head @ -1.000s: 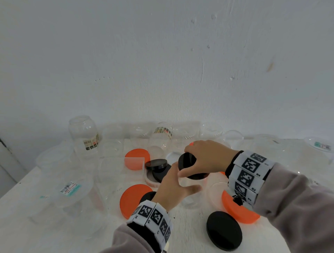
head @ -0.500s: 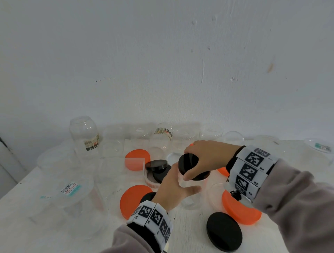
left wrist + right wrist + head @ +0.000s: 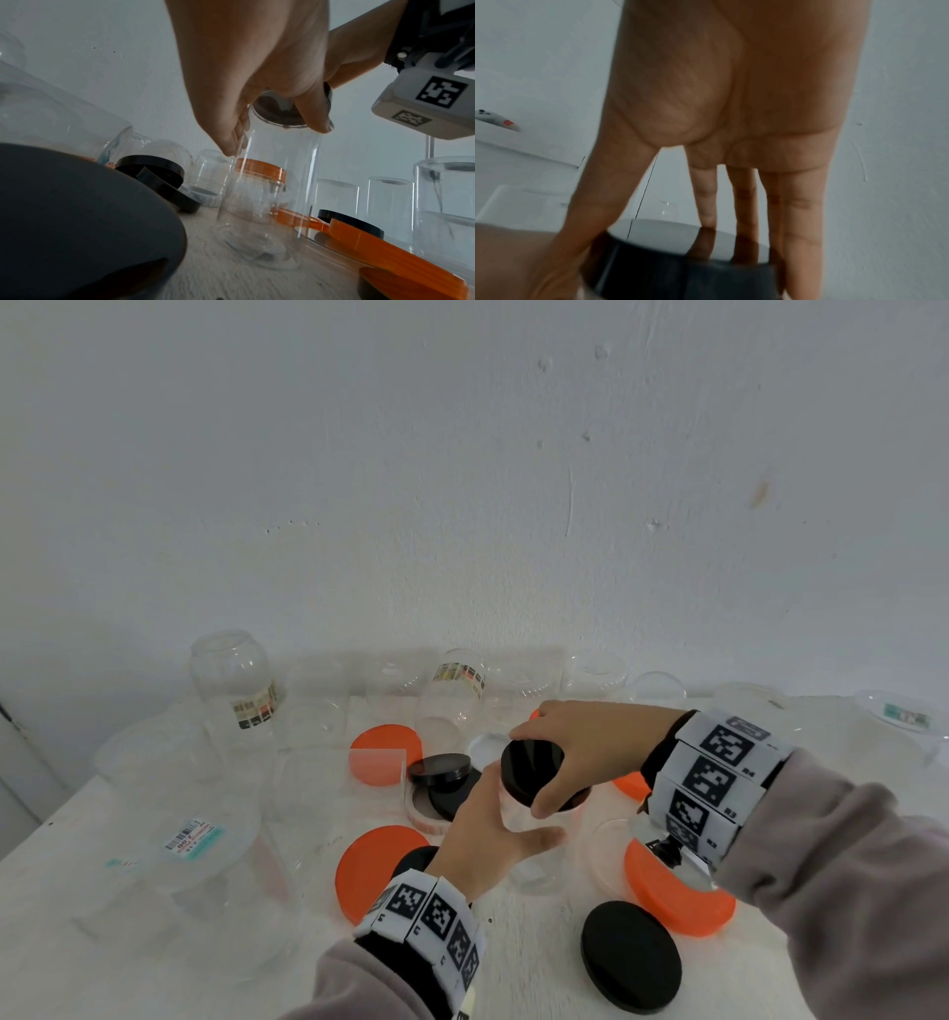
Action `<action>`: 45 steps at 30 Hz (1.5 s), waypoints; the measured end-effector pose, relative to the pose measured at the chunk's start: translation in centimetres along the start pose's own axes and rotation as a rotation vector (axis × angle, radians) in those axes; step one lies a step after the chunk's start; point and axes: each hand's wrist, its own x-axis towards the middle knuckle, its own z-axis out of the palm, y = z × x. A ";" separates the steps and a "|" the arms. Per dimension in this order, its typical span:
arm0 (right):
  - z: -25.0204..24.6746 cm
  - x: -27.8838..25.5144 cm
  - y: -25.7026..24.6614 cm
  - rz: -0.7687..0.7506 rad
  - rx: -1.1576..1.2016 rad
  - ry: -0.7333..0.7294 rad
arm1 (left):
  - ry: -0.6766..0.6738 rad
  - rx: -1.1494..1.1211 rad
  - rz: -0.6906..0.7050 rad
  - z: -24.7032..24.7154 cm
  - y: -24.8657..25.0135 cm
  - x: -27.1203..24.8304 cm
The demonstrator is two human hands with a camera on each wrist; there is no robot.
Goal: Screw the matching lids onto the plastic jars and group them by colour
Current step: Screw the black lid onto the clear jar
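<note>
A clear plastic jar [image 3: 539,850] stands upright on the white table [image 3: 513,968] at its middle. My left hand [image 3: 493,829] wraps round its upper wall from the near side, thumb out to the right. A black lid [image 3: 531,770] sits on the jar's mouth, and my right hand [image 3: 570,762] grips its rim from above with thumb and fingers. The left wrist view shows the jar [image 3: 270,192] with the lid [image 3: 277,109] at its neck under my left hand [image 3: 244,71]. In the right wrist view the black lid [image 3: 654,270] lies between thumb and fingers.
Loose orange lids [image 3: 382,870] [image 3: 678,896] lie left and right of the jar, a black lid [image 3: 631,955] in front, two more black lids [image 3: 441,767] behind. Several lidless clear jars [image 3: 236,680] line the wall. Large clear containers [image 3: 195,855] crowd the left.
My right hand has twisted a little on the black lid, its thumb coming toward me and its wrist swinging right. The left hand and the jar have stayed put.
</note>
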 end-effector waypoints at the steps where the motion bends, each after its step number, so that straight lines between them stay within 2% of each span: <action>1: 0.2 0.0 -0.1 0.014 -0.007 0.016 | -0.002 -0.003 0.001 0.0 0.0 0.0; 12: 2.9 -0.2 -0.5 0.122 -0.066 0.235 | -0.029 -0.044 -0.009 -0.1 -0.2 0.0; 17: 0.7 -0.4 -0.5 0.062 -0.013 -0.007 | -0.037 -0.026 -0.005 -0.1 -0.1 0.2; 19: 0.2 -0.4 -0.5 0.003 0.009 -0.013 | -0.034 -0.025 -0.003 -0.1 -0.1 0.2; 22: 0.3 -0.4 -0.2 -0.044 0.068 0.032 | -0.029 -0.013 0.001 -0.1 -0.1 0.1; 27: 1.9 -0.2 0.3 0.047 -0.049 0.167 | -0.024 -0.041 -0.005 0.0 -0.2 0.0; 33: 3.6 0.0 -0.2 0.136 -0.071 0.350 | -0.036 -0.052 -0.009 0.0 -0.4 0.0; 35: 3.4 0.1 -0.3 0.137 -0.043 0.315 | -0.055 -0.035 -0.010 -0.2 -0.3 0.1; 40: 0.7 -0.1 0.0 0.052 0.035 0.023 | -0.062 -0.032 -0.016 -0.3 -0.2 0.3; 45: 0.5 0.0 0.2 -0.047 0.056 0.083 | -0.058 -0.019 -0.018 -0.3 -0.2 0.2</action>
